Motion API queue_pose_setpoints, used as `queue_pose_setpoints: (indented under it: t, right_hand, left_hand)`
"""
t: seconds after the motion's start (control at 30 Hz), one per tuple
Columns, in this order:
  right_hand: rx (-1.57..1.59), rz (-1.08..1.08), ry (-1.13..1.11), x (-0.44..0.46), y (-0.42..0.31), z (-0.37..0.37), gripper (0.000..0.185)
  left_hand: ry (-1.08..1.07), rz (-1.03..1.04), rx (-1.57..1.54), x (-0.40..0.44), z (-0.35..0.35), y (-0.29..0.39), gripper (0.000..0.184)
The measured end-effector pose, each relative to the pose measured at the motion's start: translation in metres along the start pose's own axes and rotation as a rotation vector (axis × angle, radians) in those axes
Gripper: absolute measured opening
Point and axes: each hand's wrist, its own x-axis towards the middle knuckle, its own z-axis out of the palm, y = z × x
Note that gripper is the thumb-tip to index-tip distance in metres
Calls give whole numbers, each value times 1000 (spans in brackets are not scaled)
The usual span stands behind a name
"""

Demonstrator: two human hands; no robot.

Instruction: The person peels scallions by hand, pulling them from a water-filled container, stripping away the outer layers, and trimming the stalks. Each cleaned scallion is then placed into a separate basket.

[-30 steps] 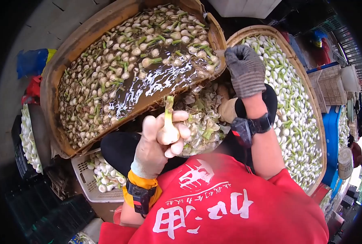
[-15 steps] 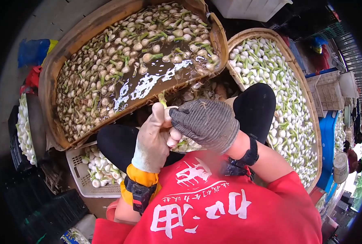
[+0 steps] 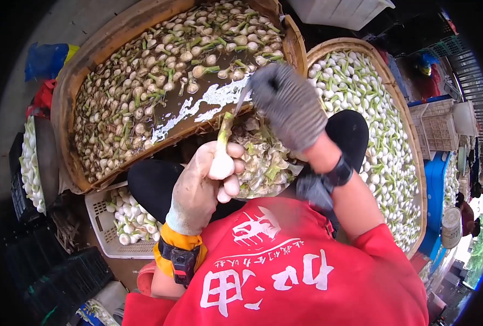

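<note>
My left hand (image 3: 193, 187), in a whitish glove, is closed around a white garlic bulb (image 3: 221, 164) whose green stem points up and away. Just beyond the stem's tip is my right hand (image 3: 290, 106), in a grey knitted glove and blurred by motion. A thin strip of garlic skin (image 3: 244, 98) seems to trail from its curled fingers, which are partly smeared. Below the hands, between my knees, lies a heap of loose garlic peelings (image 3: 263, 157).
A large tub (image 3: 179, 145) of water with unpeeled garlic stands ahead. Right of it is a wide basket (image 3: 415, 149) of clean white bulbs. A white plastic crate (image 3: 103, 231) holds more bulbs at left. Dark crates (image 3: 67, 285) stand at lower left.
My right hand has moved up and away from the bulb. The left hand has tipped slightly, so the bulb now shows whole. The peelings below have come into view.
</note>
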Motion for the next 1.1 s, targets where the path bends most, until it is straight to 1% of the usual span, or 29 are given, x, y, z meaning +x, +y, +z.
queue_pose_setpoints:
  t: [0.03,0.07,0.13,0.17,0.2,0.23,0.27,0.3,0.33,0.4,0.43,0.47,0.5,0.53,0.57,0.6,0.67,0.73,0.8,0.83,0.87,0.9,0.93,1.0,1.03,1.07,1.1]
  right_hand:
    - [-1,25,174,17,14,-6,15]
    - [-25,-88,355,36,49,-13,18]
    - [10,169,297,39,51,-24,19]
    - [-76,160,178,29,50,-17,19]
    - [-166,156,60,10,39,-9,20]
    - [-177,276,-119,-3,27,-5,20]
    - [21,206,-191,-20,25,0,23]
    - [168,195,-238,-32,24,4,24]
    - [161,-100,-218,-39,35,11,24]
    - [174,-101,-236,-51,33,16,24]
    - [176,-97,-231,-48,23,14,24]
    - [117,7,-307,-43,8,9,22]
    - [58,113,-383,-40,-1,6,25]
    - [58,117,-382,-40,-4,8,25]
    - [-17,143,-379,-40,-6,11,28]
    - [-94,167,-376,-40,-7,13,32]
    - [-38,170,-374,-45,-5,17,34]
    - [-103,168,-426,-50,-2,22,34]
    - [-44,166,-457,-53,4,18,34]
    - [115,231,-497,-54,8,15,34]
    - [274,297,-535,-55,12,12,34]
    - [354,370,-545,-57,16,9,25]
    - [351,374,-544,-57,19,3,25]
    - [454,440,-311,-54,22,-11,19]
    - [315,419,-154,-49,26,-22,20]
    - [180,391,1,-42,32,-36,20]
    - [-102,243,222,-36,49,-50,23]
  left_hand:
    - [-8,-10,-26,-2,-2,1,46]
    - [-5,-5,-25,-3,-3,1,46]
    - [26,-7,33,-2,-2,-1,53]
    - [45,41,121,-4,1,-1,48]
    - [46,38,118,-5,2,2,48]
    - [64,23,163,-4,3,4,46]
    - [80,7,208,-2,4,5,44]
    - [106,19,269,0,5,4,43]
    - [103,11,267,1,5,3,43]
    - [15,124,315,4,2,2,41]
    - [13,92,305,7,2,1,45]
    - [10,89,309,9,6,3,45]
    - [26,44,305,11,11,6,44]
    - [43,0,300,12,14,7,44]
    - [-109,-58,169,15,-5,0,38]
    - [-109,-59,168,20,-8,-9,38]
    - [45,-42,139,27,-11,-23,28]
    - [69,-48,120,29,-23,-33,25]
    - [98,80,259,31,-32,-45,34]
    - [99,79,260,30,-35,-42,34]
    - [144,69,190,27,-38,-37,30]
    - [189,56,118,26,-38,-29,27]
    - [84,58,-31,25,-37,-18,31]
    - [52,25,-272,20,-36,-4,34]
    - [2,152,-118,18,-42,-7,32]
    - [-74,77,-253,16,-48,-4,29]
    - [-14,7,-13,17,-38,0,28]
